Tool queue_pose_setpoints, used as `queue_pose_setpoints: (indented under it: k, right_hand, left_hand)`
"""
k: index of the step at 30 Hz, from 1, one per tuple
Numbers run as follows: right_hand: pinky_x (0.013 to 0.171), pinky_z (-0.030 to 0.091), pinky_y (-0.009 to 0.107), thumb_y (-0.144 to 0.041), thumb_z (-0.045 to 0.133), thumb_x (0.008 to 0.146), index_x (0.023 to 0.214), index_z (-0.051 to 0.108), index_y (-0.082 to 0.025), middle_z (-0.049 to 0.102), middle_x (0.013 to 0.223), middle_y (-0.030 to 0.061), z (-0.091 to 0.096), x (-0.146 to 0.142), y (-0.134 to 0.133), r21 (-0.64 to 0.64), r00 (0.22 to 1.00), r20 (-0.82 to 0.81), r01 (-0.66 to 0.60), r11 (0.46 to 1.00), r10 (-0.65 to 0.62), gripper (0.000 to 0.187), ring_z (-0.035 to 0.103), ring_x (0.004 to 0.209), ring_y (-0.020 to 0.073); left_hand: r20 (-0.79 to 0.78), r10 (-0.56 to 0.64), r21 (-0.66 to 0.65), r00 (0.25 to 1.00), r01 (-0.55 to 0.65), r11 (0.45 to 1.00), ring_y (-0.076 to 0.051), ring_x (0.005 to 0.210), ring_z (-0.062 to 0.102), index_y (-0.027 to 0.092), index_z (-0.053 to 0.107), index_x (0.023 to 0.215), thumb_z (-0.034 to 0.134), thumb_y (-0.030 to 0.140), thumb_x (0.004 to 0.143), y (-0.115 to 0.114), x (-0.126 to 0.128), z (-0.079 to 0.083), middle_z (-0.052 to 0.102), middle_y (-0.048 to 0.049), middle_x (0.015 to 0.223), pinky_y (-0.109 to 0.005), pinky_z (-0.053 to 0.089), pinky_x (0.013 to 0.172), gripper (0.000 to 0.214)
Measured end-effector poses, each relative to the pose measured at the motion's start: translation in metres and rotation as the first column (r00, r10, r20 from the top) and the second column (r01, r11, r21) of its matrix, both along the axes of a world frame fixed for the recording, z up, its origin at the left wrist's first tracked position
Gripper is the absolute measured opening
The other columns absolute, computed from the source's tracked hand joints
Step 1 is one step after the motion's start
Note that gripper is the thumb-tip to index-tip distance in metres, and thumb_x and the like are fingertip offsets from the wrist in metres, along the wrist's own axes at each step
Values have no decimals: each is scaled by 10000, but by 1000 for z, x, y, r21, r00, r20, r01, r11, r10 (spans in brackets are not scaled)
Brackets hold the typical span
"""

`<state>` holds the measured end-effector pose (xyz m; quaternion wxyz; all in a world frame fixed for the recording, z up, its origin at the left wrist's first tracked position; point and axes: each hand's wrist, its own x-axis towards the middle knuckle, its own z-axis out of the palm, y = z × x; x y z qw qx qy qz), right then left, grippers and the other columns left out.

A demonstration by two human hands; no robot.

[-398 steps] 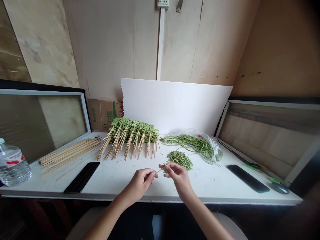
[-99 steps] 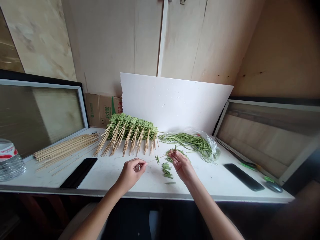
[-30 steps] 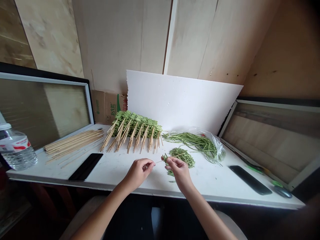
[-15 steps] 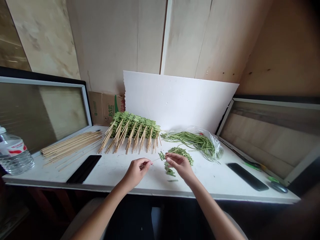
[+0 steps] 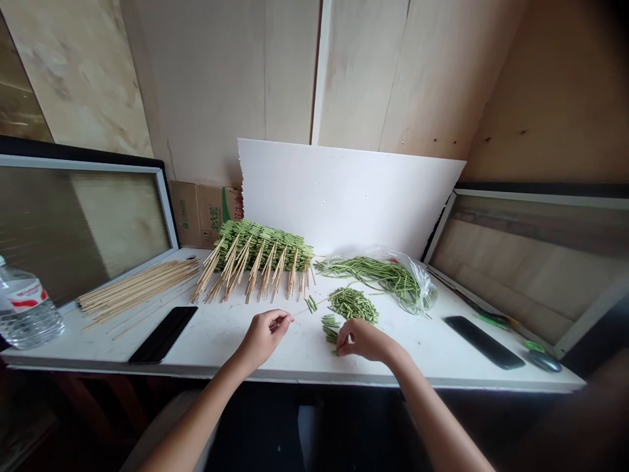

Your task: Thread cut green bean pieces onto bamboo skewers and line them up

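My left hand [image 5: 265, 335] pinches a thin bamboo skewer [image 5: 300, 311] that points up and to the right. Threaded on the skewer is a short run of cut green bean pieces [image 5: 311, 304]. Lower on the right, my right hand [image 5: 361, 341] is down at the tabletop with its fingertips closed on a bean piece [image 5: 335, 352], mostly hidden by the fingers. Just beyond that hand lies a small row of bean pieces [image 5: 329, 322]. A heap of cut beans [image 5: 354, 304] sits behind it.
Stacked bean skewers [image 5: 265, 246] stand at the back, beside loose bamboo skewers [image 5: 142, 285]. A phone [image 5: 163, 334] and water bottle [image 5: 27, 308] are at left. On the right are bagged long beans [image 5: 393, 278], a dark flat object [image 5: 484, 342] and a mouse [image 5: 544, 361].
My right hand has left the skewer and come down toward me to the lone bean piece on the table. My left hand still holds the skewer. The view has shifted slightly.
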<state>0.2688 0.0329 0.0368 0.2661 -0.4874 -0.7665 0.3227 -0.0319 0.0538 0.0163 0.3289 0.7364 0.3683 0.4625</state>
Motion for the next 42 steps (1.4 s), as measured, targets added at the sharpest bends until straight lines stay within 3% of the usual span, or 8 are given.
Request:
queue_pose_setpoints:
  k: [3, 6, 11, 16, 20, 31, 37, 42]
  right_hand:
    - [573, 470, 288, -408, 809, 765, 745, 827, -277, 789, 767, 45, 12, 0, -1, 34, 996, -83, 38, 999, -35, 133, 685, 698, 215]
    - [557, 456, 275, -512, 772, 812, 836, 808, -230, 773, 788, 51, 21, 1, 0, -56, 940, -315, 117, 992, -129, 285, 673, 708, 197]
    - [623, 487, 253, -515, 818, 792, 871, 771, -199, 742, 851, 23, 24, 0, 5, -213, 659, -723, 78, 974, -210, 329, 608, 673, 119]
    - [789, 570, 285, -466, 828, 812, 945, 770, -202, 771, 1027, 77, 21, -3, 6, -296, 487, -826, 58, 953, -286, 301, 721, 935, 194]
    - [849, 586, 298, -449, 811, 839, 960, 783, -203, 782, 1071, 92, 17, -6, 8, -298, 476, -836, 26, 954, -274, 276, 722, 1081, 230]
    - [792, 593, 283, -432, 827, 822, 953, 798, -202, 795, 1062, 90, 16, -9, 8, -288, 465, -840, 54, 956, -279, 266, 734, 1066, 242]
    - [863, 580, 320, -453, 858, 777, 912, 812, -208, 794, 1089, 93, 18, -9, 7, -270, 491, -813, 159, 950, -314, 284, 700, 1132, 272]
    - [791, 577, 311, -471, 849, 773, 895, 816, -220, 795, 1081, 98, 17, -16, 6, -222, 505, -802, 241, 945, -318, 281, 675, 1162, 293]
  left_hand:
    - [-4, 1, 8, 1000, -1, 1000, -170, 702, 625, 148, 735, 905, 579, 460, 980, -1, -1, 4, 702, -55, 786, -245, 490, 637, 357]
    - [1, 1, 23, 1000, -1, 1000, -172, 696, 629, 148, 740, 924, 573, 468, 983, -1, -3, 6, 708, -63, 792, -245, 494, 622, 366]
    - [-12, 8, 41, 1000, -7, 999, -167, 665, 612, 146, 740, 928, 560, 489, 986, -2, -3, 7, 687, -59, 754, -241, 487, 596, 392]
    - [-27, -7, 44, 1000, 8, 999, -183, 715, 657, 157, 749, 923, 585, 463, 978, -5, 0, 6, 732, -66, 802, -247, 510, 636, 351]
    - [-28, -15, 33, 1000, 16, 999, -185, 720, 664, 149, 750, 920, 590, 461, 975, -4, 1, 4, 739, -73, 810, -253, 517, 649, 355]
    - [-38, -8, 16, 999, 9, 1000, -180, 726, 657, 154, 756, 914, 606, 411, 969, -5, 0, 7, 747, -70, 832, -256, 502, 649, 302]
    - [-50, 0, 23, 999, 2, 1000, -195, 763, 677, 150, 755, 924, 598, 404, 970, -5, 0, 8, 750, -78, 855, -271, 520, 682, 302]
    - [-53, 2, 42, 999, 0, 999, -195, 784, 686, 159, 760, 928, 597, 385, 972, -5, 0, 8, 754, -76, 873, -272, 530, 700, 282]
